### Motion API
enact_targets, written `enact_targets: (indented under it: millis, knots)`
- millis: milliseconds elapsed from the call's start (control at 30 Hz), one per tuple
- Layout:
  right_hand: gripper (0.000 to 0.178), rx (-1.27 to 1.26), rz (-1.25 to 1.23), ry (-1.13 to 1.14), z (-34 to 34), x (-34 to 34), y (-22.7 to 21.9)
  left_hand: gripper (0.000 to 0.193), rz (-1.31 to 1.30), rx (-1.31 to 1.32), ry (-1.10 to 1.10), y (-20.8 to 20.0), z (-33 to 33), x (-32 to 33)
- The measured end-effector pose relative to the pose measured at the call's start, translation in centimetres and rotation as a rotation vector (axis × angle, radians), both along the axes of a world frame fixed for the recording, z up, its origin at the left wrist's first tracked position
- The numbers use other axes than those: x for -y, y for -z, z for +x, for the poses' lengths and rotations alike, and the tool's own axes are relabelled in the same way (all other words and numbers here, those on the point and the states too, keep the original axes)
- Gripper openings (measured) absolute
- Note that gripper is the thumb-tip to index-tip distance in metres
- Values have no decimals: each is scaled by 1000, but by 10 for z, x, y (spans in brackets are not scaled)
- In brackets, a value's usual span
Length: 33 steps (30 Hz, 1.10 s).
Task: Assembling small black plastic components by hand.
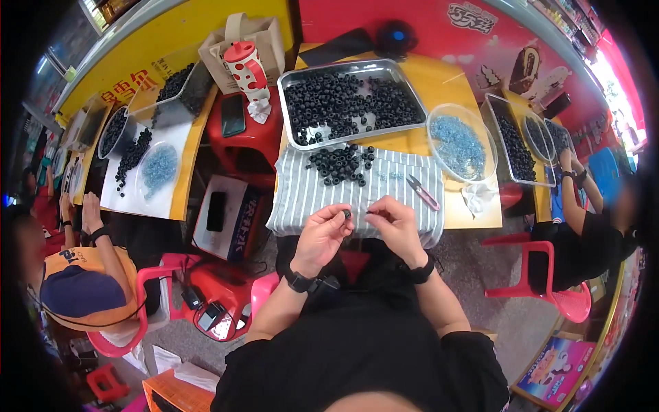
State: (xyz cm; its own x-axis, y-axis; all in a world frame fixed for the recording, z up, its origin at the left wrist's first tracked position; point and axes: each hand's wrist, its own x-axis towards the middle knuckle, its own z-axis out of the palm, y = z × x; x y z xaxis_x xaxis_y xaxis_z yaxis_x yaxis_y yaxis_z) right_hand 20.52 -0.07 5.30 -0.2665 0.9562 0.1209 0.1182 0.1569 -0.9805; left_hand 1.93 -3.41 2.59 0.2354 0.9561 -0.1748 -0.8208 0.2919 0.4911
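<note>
My left hand (320, 238) pinches a small black round part (347, 214) between thumb and fingertips, above the near edge of a grey-and-white striped cloth (292, 199). Just right of it, my right hand (398, 230) has its thumb and forefinger pressed together; what they hold, if anything, is too small to make out. Beyond my hands a loose pile of black round parts (340, 165) lies on the cloth. A few tiny pale blue pieces (391, 176) are scattered to its right, near pink-handled thread snips (423, 192).
A metal tray (416, 122) of black parts stands behind the cloth. To its right is a round transparent tub (491, 154) of pale blue pieces, with crumpled tissue (478, 199) beside it. A red stool (240, 147) bears a spotted cup (246, 72). People sit at tables on both sides.
</note>
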Motion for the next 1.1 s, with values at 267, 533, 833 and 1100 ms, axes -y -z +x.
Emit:
enact_targets:
  millis: [267,533,833,1100]
  knots:
    - [17,10,220,-72,-12,13,-28,19,65,-35,79,2,6,4]
    - [17,129,347,-110,-15,14,-33,19,85,-65,71,3,5,7]
    - [32,117,193,-419,2,4,-49,49,194,-257,270,-24,-4,3]
    - [19,124,457,-462,-3,9,-41,53,204,-172,306,-12,-6,9]
